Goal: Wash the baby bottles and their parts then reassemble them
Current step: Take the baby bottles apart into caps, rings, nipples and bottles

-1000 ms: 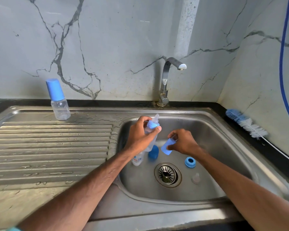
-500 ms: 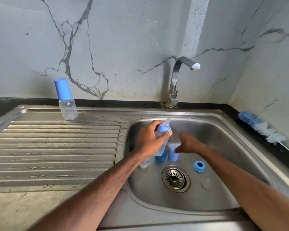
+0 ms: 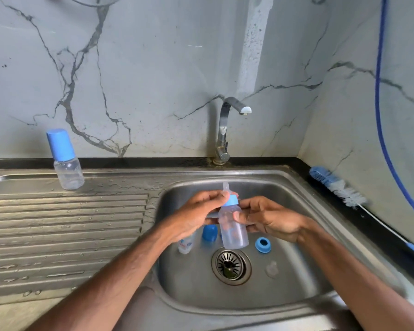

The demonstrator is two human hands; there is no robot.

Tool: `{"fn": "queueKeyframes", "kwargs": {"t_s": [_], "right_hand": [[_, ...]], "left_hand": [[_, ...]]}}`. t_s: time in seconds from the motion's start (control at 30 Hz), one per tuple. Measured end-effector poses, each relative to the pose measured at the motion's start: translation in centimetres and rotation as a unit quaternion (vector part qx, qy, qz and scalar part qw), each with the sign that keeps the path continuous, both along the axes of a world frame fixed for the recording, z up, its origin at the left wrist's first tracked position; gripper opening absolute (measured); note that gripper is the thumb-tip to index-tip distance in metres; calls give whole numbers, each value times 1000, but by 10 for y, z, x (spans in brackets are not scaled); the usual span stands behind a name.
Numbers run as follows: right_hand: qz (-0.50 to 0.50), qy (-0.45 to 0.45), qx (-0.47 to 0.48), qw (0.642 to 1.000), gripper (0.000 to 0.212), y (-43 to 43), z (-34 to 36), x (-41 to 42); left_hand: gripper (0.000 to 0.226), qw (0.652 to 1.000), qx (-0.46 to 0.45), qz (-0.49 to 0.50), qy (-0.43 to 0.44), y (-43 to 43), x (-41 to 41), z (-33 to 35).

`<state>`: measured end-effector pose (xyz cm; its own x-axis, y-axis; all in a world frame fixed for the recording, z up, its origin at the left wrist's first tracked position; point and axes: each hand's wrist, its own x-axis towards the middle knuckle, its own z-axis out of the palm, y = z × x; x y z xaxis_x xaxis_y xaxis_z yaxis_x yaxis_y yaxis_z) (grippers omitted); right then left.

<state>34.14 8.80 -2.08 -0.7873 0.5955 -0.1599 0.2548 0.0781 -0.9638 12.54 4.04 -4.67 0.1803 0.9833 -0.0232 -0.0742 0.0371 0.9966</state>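
Roughly halfway: one capped bottle [image 3: 66,161] stands finished, well left of the grip. The left hand [image 3: 196,216] pinches the second bottle [image 3: 232,228] at its blue collar and the right hand [image 3: 268,218] wraps its body. Below the grip, in the sink [image 3: 308,271], a cap [image 3: 209,232], ring [image 3: 263,244], teat [image 3: 271,268] and third bottle [image 3: 185,244] await assembly.

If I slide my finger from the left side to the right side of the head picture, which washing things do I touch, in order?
First the capped bottle on the draining board → printed bottle lying in the basin → blue cap → held bottle → blue ring → bottle brush.
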Motion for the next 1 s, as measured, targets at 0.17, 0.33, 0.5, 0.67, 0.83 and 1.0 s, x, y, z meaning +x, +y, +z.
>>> {"fn": "queueKeyframes", "kwargs": {"t_s": [0.17,0.33,0.5,0.67,0.83,1.0], "right_hand": [[-50,8,48,998,37,-2,-11,-13],[-175,-93,267,943,43,-6,-30,-37],[-230,-87,361,900,46,-16,-18,-49],[-228,-64,283,929,44,-13,-18,-45],[-215,-3,179,960,38,-4,-17,-28],[-219,-26,253,942,47,-11,-19,-38]], "left_hand": [[33,996,35,69,41,4,1,1],[27,963,103,200,146,7,13,-10],[44,937,14,340,86,0,17,-8],[45,986,-28,166,1,0,21,2],[27,990,-4,126,-71,5,16,-3],[36,973,-2,230,-25,2,17,-4]]}}
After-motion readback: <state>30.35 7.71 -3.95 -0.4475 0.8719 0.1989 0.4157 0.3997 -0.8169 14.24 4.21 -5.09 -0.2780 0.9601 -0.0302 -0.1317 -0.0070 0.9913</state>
